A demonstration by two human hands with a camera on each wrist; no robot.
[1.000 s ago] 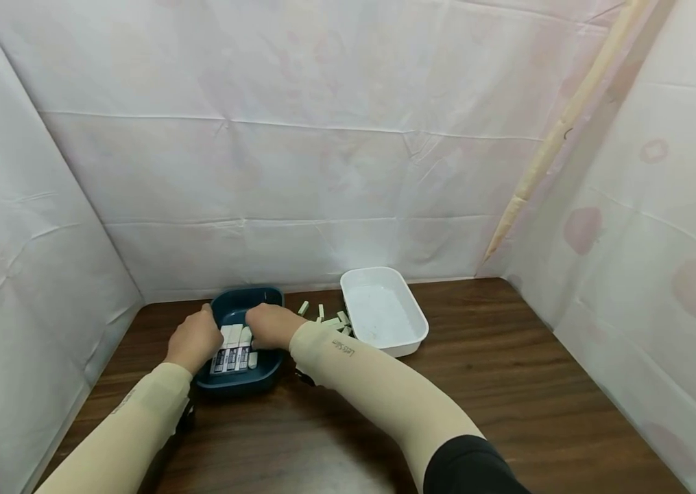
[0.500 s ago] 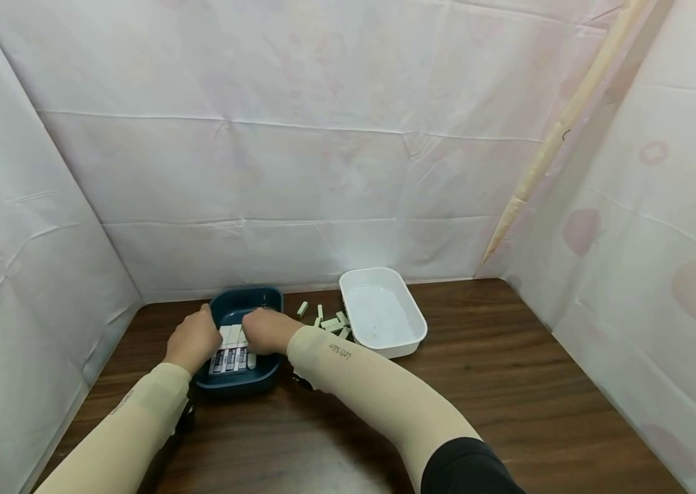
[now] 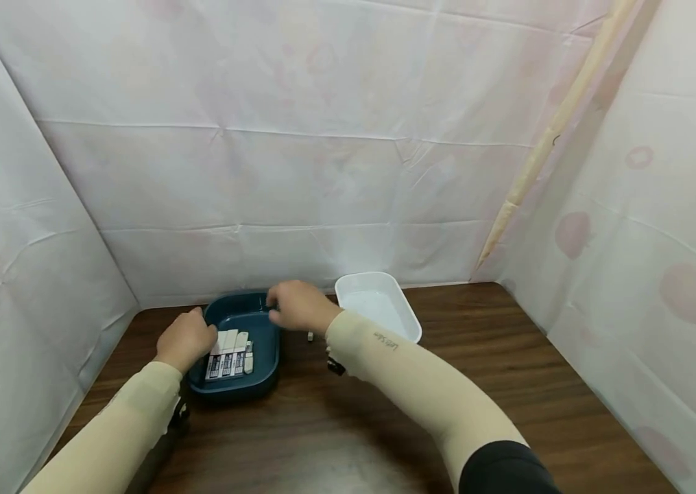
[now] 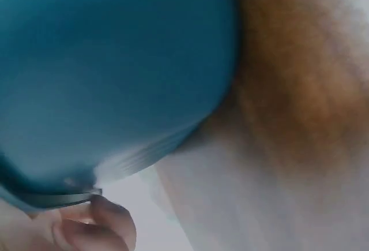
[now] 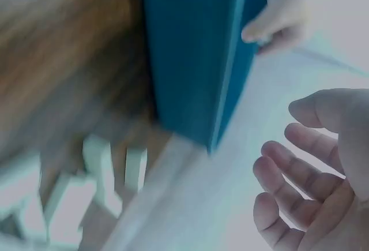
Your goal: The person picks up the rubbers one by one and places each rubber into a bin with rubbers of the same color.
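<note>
A dark blue tray (image 3: 261, 381) sits on the wooden table at the left and holds a row of white blocks with dark labels (image 3: 228, 357). My left hand (image 3: 190, 337) grips the tray's left rim; in the left wrist view its fingers (image 4: 95, 228) curl at the rim of the blue tray (image 4: 104, 60). My right hand (image 3: 282, 309) hovers between the blue tray and a white tray (image 3: 406, 322), above loose pale blocks it mostly hides. In the right wrist view that hand (image 5: 282, 164) is spread and holds nothing, with the pale blocks (image 5: 98, 164) below it.
One small pale block (image 3: 310, 336) lies on the table beside the right wrist. White cloth walls close in the table at the back, left and right. Bare wood table (image 3: 508, 384) stretches to the front and right.
My right hand has lifted out of the blue tray and moved right and back, over the loose blocks. The left hand has stayed on the tray's rim.
</note>
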